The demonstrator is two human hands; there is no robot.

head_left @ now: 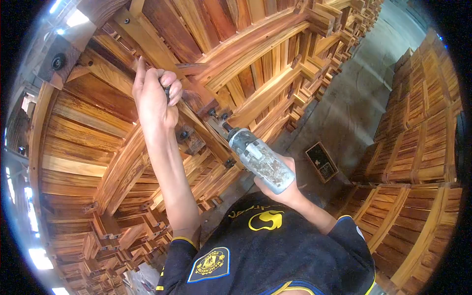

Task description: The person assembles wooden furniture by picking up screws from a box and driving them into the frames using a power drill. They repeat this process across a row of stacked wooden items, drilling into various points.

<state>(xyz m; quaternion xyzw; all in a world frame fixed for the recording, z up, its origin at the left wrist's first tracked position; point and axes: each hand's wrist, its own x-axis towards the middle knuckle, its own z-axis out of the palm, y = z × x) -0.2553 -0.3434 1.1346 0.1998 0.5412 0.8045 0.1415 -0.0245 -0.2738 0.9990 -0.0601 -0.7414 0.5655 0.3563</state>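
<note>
Head view looked down over the person's own black shirt (265, 255) with yellow trim and a badge, and out at a slatted wooden frame (231, 64) held up close in front. The left hand (155, 96) was raised against the frame, fingers curled tight around a small dark tool (167, 92), of which only a little showed between the knuckles; what kind of tool it was could not be told. The forefinger pointed up along a rail. Just below that hand sat a dark bolt head (184, 133) on a wooden block (191, 142).

The right hand (285, 189) gripped the rear of a grey, scuffed power driver (258, 160), palm under its body. The driver was tilted, its dark nose (227, 126) aimed up and to the left, touching or just short of a pair of bolts (218, 115) at a joint where several rails met; which of the two could not be made out. The driver lay between the frame and the person's chest.

More wooden frames stood in stacks (418, 142) on the right, across a strip of grey concrete floor (354, 98). A small dark tray (322, 161) with a wooden rim lay on that floor, near the driver hand but apart from it.
</note>
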